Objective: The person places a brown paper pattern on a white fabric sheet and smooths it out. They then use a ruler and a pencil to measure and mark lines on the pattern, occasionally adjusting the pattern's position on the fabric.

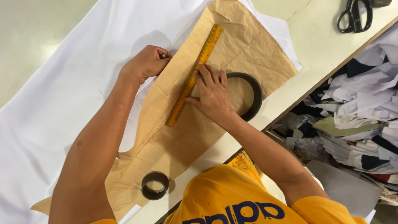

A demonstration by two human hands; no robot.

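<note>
While you are pinning the yellow ruler (194, 75) flat with the spread fingers of your right hand (212, 96), keep pressing down near its middle so the straight edge is not sliding on the brown pattern paper (244, 45); judging from the head view, an even downward push looks safer than a sideways one, since the paper is creased and could be creeping over the cloth. Your left hand (146, 63) is curled shut around a small red-tipped marker (161, 54), sitting just left of the ruler's edge at the paper's border, so keep the tip tight against that edge. The ruler is lying diagonally, its far end pointing up and right, its near end toward your left forearm. Underneath, the white fabric (66, 83) is looking smooth and thin, spreading left over the pale table (323, 45). A large dark ring (256, 96) is weighing the paper just right of your right hand, a smaller tape roll (154, 185) is resting near you, and black scissors (355, 15) are lying far right.
</note>
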